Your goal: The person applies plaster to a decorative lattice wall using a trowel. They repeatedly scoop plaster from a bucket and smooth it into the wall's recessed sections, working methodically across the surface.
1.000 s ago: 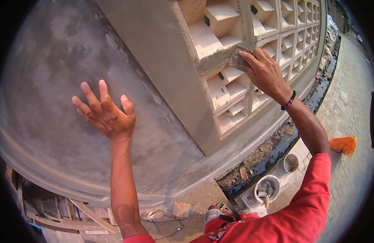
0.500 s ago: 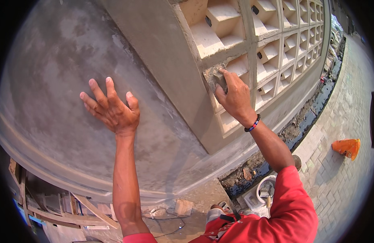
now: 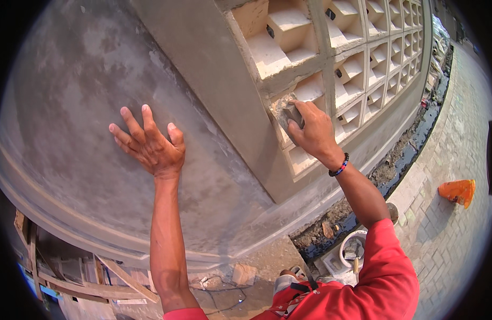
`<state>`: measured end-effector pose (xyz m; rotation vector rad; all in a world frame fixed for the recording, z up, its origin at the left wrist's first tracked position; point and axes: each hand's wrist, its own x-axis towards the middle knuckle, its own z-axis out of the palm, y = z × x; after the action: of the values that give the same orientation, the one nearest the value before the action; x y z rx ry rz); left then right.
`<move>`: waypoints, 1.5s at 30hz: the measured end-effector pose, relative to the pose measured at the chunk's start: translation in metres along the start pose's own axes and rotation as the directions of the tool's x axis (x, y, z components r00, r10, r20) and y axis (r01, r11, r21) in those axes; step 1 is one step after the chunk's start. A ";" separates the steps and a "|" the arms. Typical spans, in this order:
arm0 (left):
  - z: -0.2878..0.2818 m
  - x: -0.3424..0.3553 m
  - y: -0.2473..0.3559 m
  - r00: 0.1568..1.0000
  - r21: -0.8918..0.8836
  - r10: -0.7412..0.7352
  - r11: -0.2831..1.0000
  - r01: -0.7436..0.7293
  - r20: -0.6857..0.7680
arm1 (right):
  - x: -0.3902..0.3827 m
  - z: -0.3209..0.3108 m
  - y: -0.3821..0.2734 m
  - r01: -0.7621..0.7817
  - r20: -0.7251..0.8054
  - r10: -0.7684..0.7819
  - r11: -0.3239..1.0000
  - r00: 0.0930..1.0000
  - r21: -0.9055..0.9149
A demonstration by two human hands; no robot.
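Observation:
My left hand lies against the smooth grey plastered wall, its fingers spread and nothing in its grip. Farther right, my right hand grips a small mortar-stained hand float by its block handle. The float sits at the edge of the cream ventilation blocks, over the border between them and the raised grey plaster band. My fingers hide part of the handle, and the face of the tool against the wall cannot be seen.
A narrow drainage ditch with dark water runs along the wall's foot. Beside my right sleeve stands a white bucket holding grey material. An orange container is on the paving. Timber pieces lie at lower left, near a brick.
My right hand and the float have moved slightly down and to the right along the block edge. My left hand stays spread on the wall, nearly in place.

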<state>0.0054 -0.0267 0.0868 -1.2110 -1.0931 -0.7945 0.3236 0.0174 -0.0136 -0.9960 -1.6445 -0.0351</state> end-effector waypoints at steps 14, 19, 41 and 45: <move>-0.001 0.004 0.004 1.000 0.002 0.000 1.000 0.000 -0.013 | 0.023 0.001 0.043 -0.002 -0.210 0.021 0.996 0.977 0.090; -0.002 0.002 0.002 1.000 0.017 0.002 1.000 -0.002 -0.014 | 0.011 -0.010 0.044 -0.024 -0.089 0.034 0.994 0.995 0.106; -0.002 0.003 0.003 1.000 0.015 -0.004 1.000 0.004 0.008 | 0.044 -0.011 0.042 -0.304 -0.218 0.420 0.855 0.881 0.420; -0.001 0.001 0.002 1.000 0.029 -0.014 0.999 0.014 0.014 | 0.021 0.006 -0.004 -0.335 -0.056 0.370 0.888 0.927 0.316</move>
<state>0.0077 -0.0272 0.0871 -1.1879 -1.1225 -0.7797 0.3166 0.0296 0.0035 -1.0206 -1.2936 0.3879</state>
